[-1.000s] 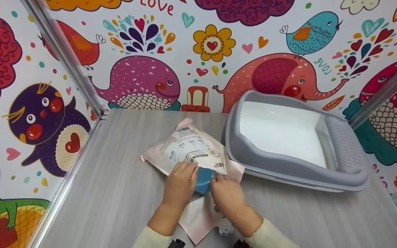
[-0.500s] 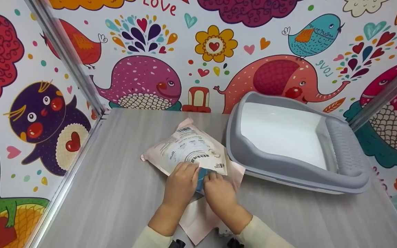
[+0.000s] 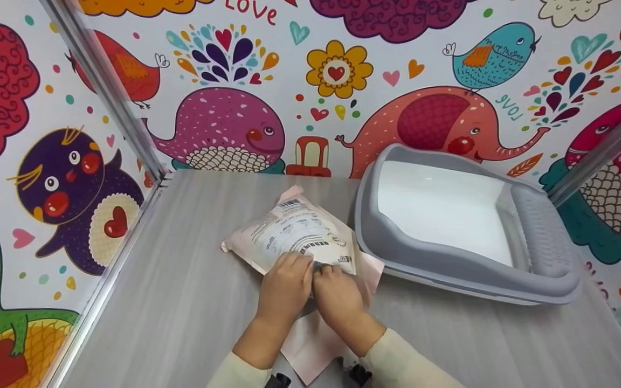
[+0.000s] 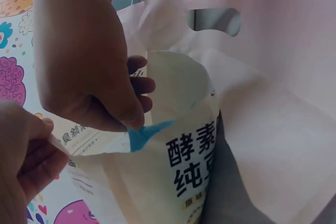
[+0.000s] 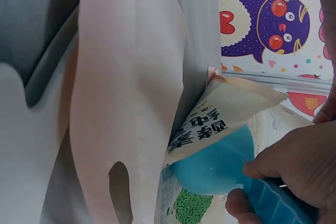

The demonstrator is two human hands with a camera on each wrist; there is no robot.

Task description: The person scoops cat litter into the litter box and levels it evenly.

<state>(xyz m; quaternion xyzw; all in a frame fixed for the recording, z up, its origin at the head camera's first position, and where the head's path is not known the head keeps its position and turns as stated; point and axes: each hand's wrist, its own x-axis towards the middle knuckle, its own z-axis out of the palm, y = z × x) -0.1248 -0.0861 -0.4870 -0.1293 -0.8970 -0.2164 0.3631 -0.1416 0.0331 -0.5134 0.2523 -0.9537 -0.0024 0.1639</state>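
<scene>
Nearest the person, a pink paper flap (image 3: 310, 347) with a handle slot lies in front of the bag (image 3: 294, 229); can't tell if it's joined on. Next, at the bag's mouth, both hands. Left hand (image 3: 286, 283) pinches the rim, thumb on one face and curled fingers on the other, presumably to keep the lip steady and the mouth from folding. Right hand (image 3: 338, 293) grips the handle of a blue scoop (image 5: 215, 163), likely close to the bowl for control in a tight gap. Scoop is at the bag's mouth, bowl tucked behind the lip; long axis runs from the right hand inward, bowl end toward the bag's inside, handle end back out. Exact tilt unclear. Bag's own long axis runs away from the person, mouth near, pointed corner far, probably so the hands reach it easily. Right of the bag, just beside it, a grey-rimmed tray (image 3: 450, 258); printed wall (image 3: 337, 124) beyond the bag.
</scene>
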